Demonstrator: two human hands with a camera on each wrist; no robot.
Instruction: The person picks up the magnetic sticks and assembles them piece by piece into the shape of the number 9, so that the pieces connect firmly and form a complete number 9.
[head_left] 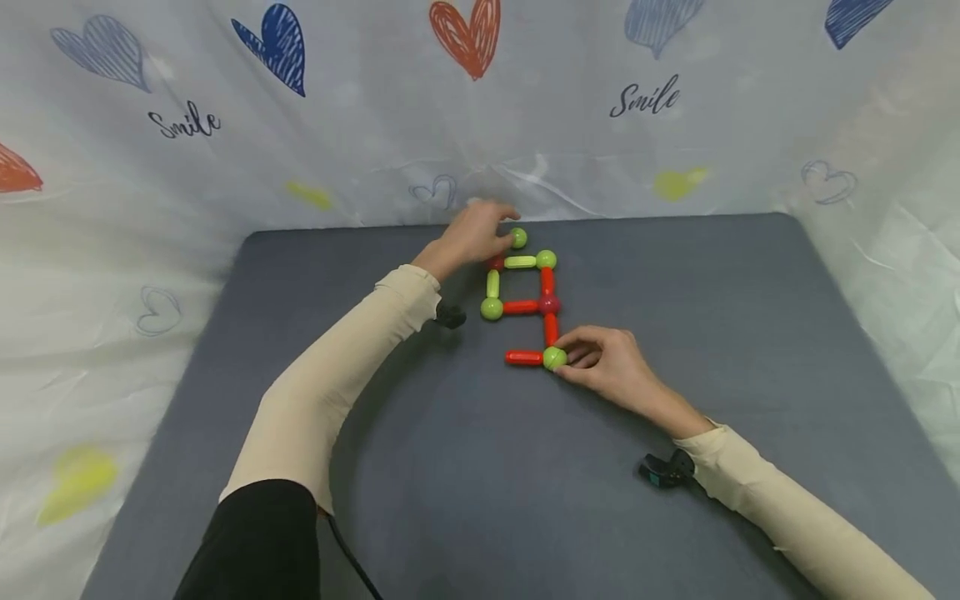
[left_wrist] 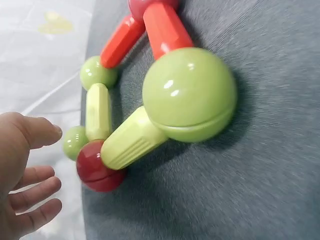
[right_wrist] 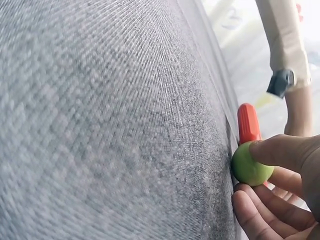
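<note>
On the grey table lies a flat figure of joined rods and balls. Its square has a dark red ball (left_wrist: 100, 165) at the far left corner, a green ball (head_left: 492, 308) at the near left, another green ball (head_left: 546, 260) at the far right and a red ball (head_left: 550, 305) at the near right. From that red ball a red rod runs down to a green ball (right_wrist: 250, 167), which my right hand (head_left: 611, 367) pinches between thumb and fingers. A red rod (head_left: 523, 357) sticks out left from it. My left hand (head_left: 474, 233), fingers spread, hovers by a separate green ball (head_left: 518, 238).
The grey table (head_left: 675, 292) ends at the back against a white sheet (head_left: 360, 125) printed with hearts. Black wrist cameras sit under both sleeves. A black cable (head_left: 352, 558) hangs from the left sleeve.
</note>
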